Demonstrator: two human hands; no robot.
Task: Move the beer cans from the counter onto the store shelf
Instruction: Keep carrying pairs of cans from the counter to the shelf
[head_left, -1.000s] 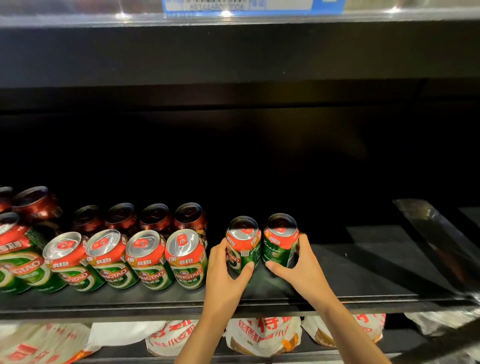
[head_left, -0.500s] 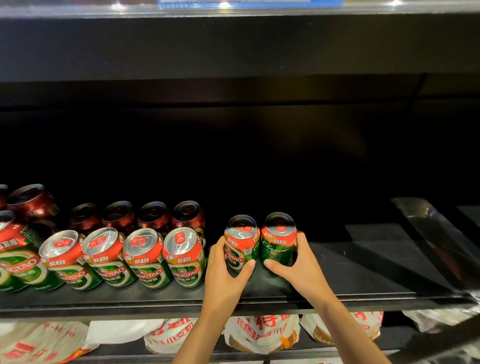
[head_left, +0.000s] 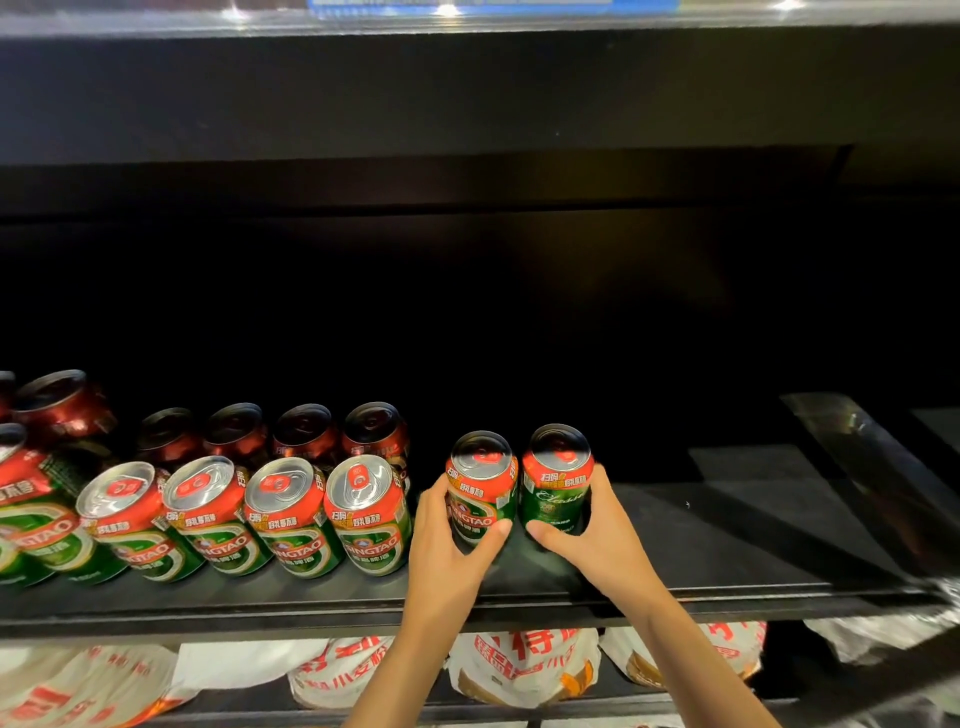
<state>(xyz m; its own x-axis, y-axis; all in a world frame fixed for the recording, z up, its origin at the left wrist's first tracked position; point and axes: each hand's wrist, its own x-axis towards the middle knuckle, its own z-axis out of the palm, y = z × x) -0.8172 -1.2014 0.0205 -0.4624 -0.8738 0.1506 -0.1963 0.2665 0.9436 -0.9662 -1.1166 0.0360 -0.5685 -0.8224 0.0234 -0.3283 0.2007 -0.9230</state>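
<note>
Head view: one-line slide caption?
Left hand and right hand each grip a beer can on the black shelf.

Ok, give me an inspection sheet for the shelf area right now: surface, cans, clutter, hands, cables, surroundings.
Surface: dark store shelf, bare to the right of the hands.
Job's things: left-hand can and right-hand can stand upright side by side on the shelf; front row of green cans to their left, back row of red cans behind it.
Clutter: nothing seen on this shelf.
Hands: left hand grips the left-hand can; right hand grips the right-hand can.
Cables: nothing seen.
Surroundings: white printed bags on the shelf below; price strip on the shelf edge above; shiny divider at right.
</note>
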